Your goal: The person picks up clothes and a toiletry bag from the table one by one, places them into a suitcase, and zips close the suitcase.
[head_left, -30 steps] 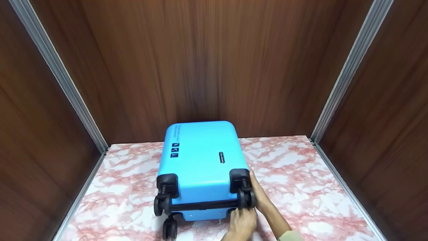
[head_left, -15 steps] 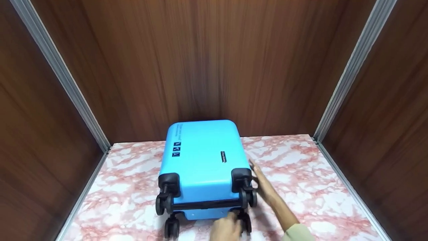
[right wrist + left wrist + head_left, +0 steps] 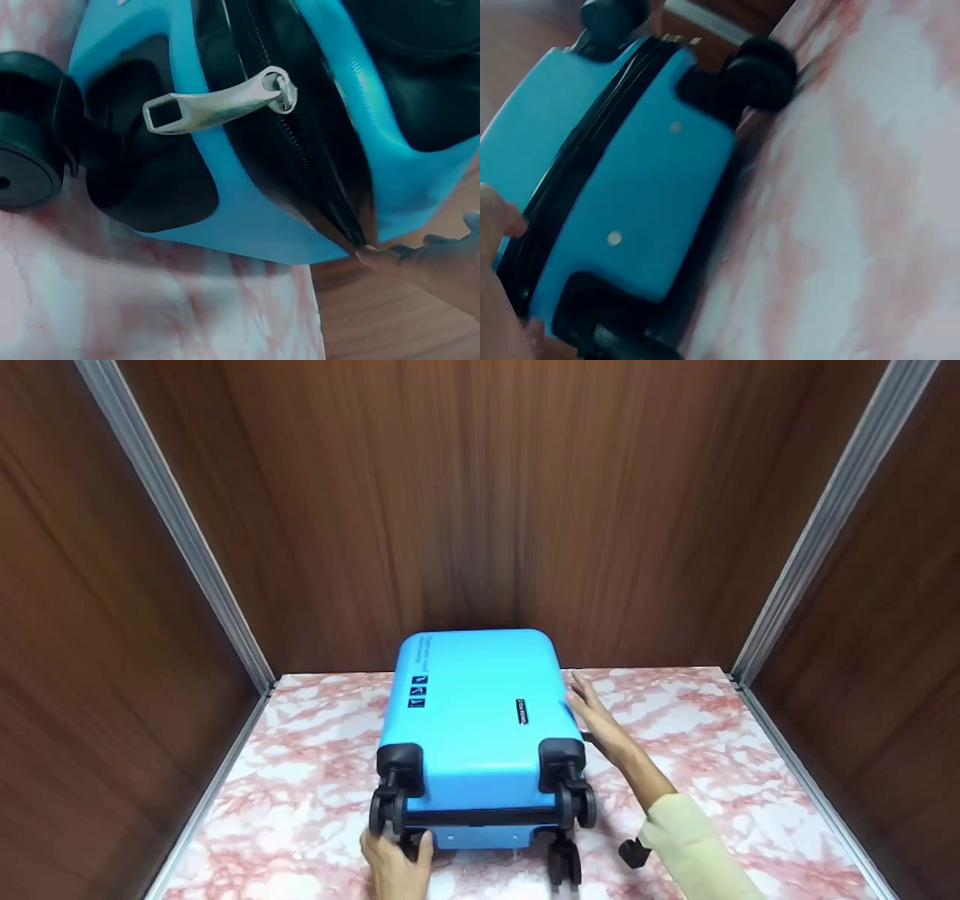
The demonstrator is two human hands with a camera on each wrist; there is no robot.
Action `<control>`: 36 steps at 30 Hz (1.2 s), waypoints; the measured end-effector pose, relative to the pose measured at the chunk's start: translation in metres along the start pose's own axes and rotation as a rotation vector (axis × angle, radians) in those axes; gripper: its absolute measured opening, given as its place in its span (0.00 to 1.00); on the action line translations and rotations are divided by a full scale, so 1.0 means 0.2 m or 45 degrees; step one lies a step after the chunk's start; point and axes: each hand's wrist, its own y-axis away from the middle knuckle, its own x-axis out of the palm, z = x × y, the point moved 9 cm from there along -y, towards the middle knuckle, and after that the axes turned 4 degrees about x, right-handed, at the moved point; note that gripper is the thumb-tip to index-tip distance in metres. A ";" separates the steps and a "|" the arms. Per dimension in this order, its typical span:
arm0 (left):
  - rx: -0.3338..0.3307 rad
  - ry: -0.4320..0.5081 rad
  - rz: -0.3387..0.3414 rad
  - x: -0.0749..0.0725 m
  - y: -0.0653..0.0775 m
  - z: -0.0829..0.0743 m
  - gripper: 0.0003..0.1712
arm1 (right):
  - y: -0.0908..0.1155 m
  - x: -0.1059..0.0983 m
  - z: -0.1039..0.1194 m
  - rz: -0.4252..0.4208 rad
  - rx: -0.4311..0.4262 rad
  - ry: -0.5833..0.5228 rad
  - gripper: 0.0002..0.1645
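Note:
A bright blue hard-shell suitcase (image 3: 480,697) lies flat with its wheeled end toward me. Black wheels (image 3: 565,862) stick out at its corners, and a black zipper band (image 3: 592,142) runs around its side. My left hand (image 3: 397,866) is at the near left corner, thumb and fingers spread beside the wheels; a fingertip meets the band in the left wrist view. Along the suitcase's right side my right hand (image 3: 600,724) extends its fingers. One fingertip touches the zipper seam in the right wrist view, away from a metal zipper pull (image 3: 217,101) that lies across the band.
The suitcase rests on a pink and white marbled surface (image 3: 300,780). Brown wood-grain panels (image 3: 480,495) rise behind and on both sides, with grey metal strips (image 3: 180,525) at the corners. A small black object (image 3: 634,853) shows beside the right sleeve.
My left hand has gone from the near right wheels to the near left corner. My right hand has slid farther along the suitcase's right side. The head view has shifted slightly.

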 end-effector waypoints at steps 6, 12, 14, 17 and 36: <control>-0.020 0.043 0.253 0.12 -0.07 0.05 0.48 | -0.04 0.09 0.00 0.029 -0.033 -0.039 0.38; -0.056 0.085 0.252 0.15 -0.09 0.05 0.52 | -0.01 0.11 0.01 0.039 -0.054 -0.148 0.37; -0.036 0.102 0.231 0.15 -0.11 0.05 0.53 | 0.00 0.12 0.02 0.043 -0.053 -0.159 0.37; -0.021 0.118 0.226 0.14 -0.13 0.07 0.54 | 0.04 0.13 0.00 0.029 -0.018 -0.158 0.37; -0.036 0.334 0.701 0.22 -0.38 0.29 0.51 | 0.43 0.29 -0.06 -0.538 0.042 -0.154 0.44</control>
